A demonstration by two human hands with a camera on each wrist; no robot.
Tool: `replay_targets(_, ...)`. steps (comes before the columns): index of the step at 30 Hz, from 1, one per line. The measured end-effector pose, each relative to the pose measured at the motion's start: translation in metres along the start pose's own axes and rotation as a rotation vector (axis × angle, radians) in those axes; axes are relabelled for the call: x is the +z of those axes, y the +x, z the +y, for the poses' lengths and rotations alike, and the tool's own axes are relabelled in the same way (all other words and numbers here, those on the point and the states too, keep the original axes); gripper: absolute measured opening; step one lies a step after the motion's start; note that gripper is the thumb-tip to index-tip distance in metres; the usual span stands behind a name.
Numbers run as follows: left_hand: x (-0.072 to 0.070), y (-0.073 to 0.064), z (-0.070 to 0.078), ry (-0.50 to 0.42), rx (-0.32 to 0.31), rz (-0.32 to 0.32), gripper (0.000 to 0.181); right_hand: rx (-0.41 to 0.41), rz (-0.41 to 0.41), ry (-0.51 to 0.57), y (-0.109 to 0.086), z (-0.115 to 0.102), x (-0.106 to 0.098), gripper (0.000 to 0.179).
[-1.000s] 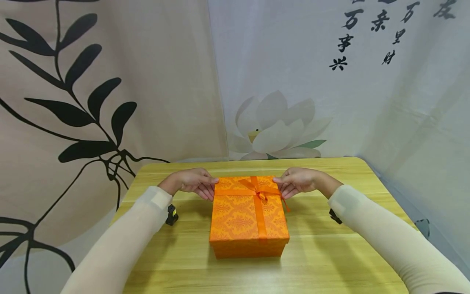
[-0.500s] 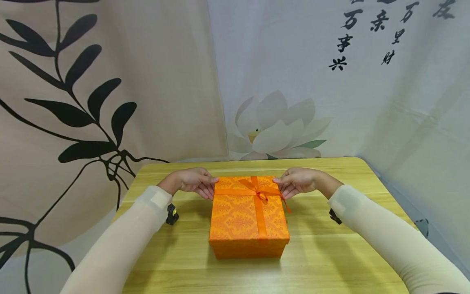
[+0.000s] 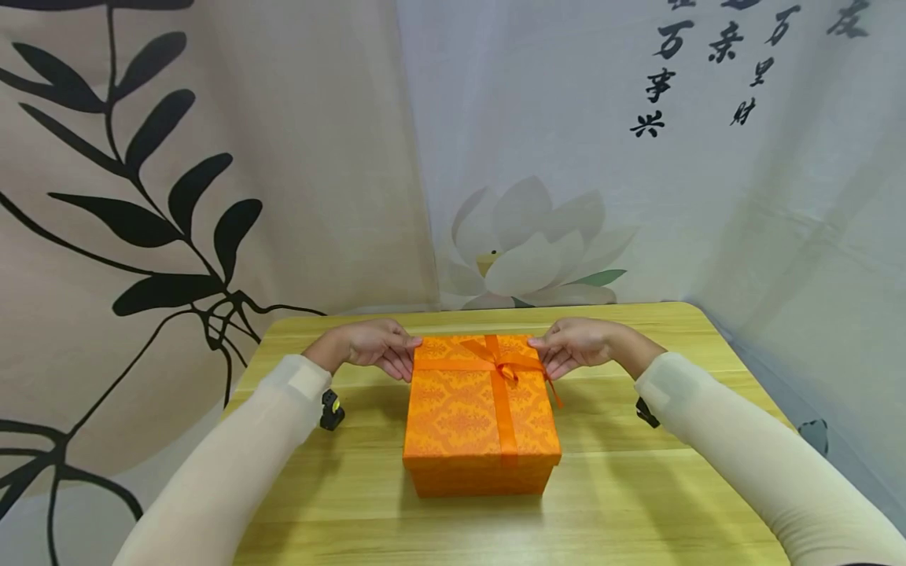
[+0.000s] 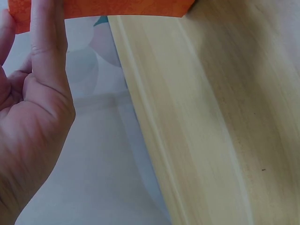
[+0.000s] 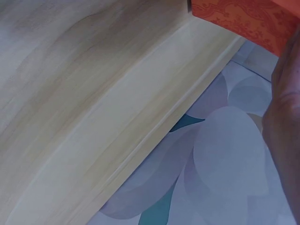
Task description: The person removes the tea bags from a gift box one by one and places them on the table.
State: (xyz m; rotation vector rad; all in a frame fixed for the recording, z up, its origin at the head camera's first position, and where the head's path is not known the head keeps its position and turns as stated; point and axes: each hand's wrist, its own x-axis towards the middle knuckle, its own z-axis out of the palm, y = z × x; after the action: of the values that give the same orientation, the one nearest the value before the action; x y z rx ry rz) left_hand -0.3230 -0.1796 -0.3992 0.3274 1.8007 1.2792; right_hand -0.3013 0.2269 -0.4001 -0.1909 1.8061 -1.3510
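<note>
Pale fabric backdrop with printed dark foliage, a lotus and black characters stands behind a yellow wood-grain table with rounded corners. Two cream long sleeves reach in from both sides. The orange rectangular cardboard gift box rests on the table, mid-width, its narrow end toward the wearer, presumably so both arms reach its sides equally. Its damask-patterned orange lid sits on top, overhanging the base; whether it is fully seated, cannot tell. Left hand and right hand pinch the lid's far corners, thumbs on the top edge, other fingers bent against the side walls; fingertip contact beneath is hidden. Opposed grips likely share the load and limit tilting. Flat orange satin ribbon crosses the lid off-centre; its small bow lies nearer the right hand.
</note>
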Motion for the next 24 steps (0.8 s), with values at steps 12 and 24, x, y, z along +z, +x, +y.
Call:
replay_targets(12,-0.004,-0.004,0.012,-0.002,0.016,0.053,0.04,-0.043,-0.011,0.031,-0.012,-0.016,-0.002,0.037)
replay_targets(24,-0.01,-0.01,0.018,-0.046,0.031,0.102,0.039,-0.062,0.005,0.038,-0.013,-0.03,-0.002,0.034)
